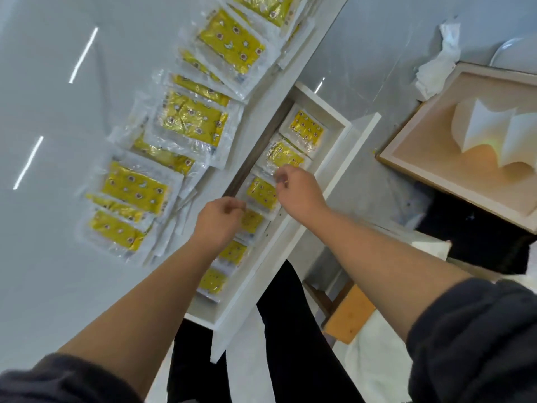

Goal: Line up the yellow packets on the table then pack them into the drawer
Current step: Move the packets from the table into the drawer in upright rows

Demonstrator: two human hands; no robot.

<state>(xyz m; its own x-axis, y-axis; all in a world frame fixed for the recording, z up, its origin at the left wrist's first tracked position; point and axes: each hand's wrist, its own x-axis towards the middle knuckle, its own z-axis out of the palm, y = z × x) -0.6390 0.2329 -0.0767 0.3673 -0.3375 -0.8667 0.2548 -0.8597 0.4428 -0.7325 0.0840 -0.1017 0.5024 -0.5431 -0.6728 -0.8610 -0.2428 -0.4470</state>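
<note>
Several yellow packets (186, 119) in clear wrappers lie overlapping in a row along the edge of the white table (58, 112). Below that edge the white drawer (338, 132) stands pulled out, with several more yellow packets lying in a row inside it. Both my hands are over the drawer at one yellow packet (261, 194) in the middle of that row. My left hand (219, 225), fingers curled, pinches its near-left wrapper edge. My right hand (300, 190), fingers also curled, pinches its far-right edge.
A shallow wooden box (436, 170) holding folded white paper (494, 132) stands to the right of the drawer. Crumpled white paper (441, 59) lies beyond it. A wooden stool (348, 312) and my legs in black trousers (290, 330) are below the drawer front.
</note>
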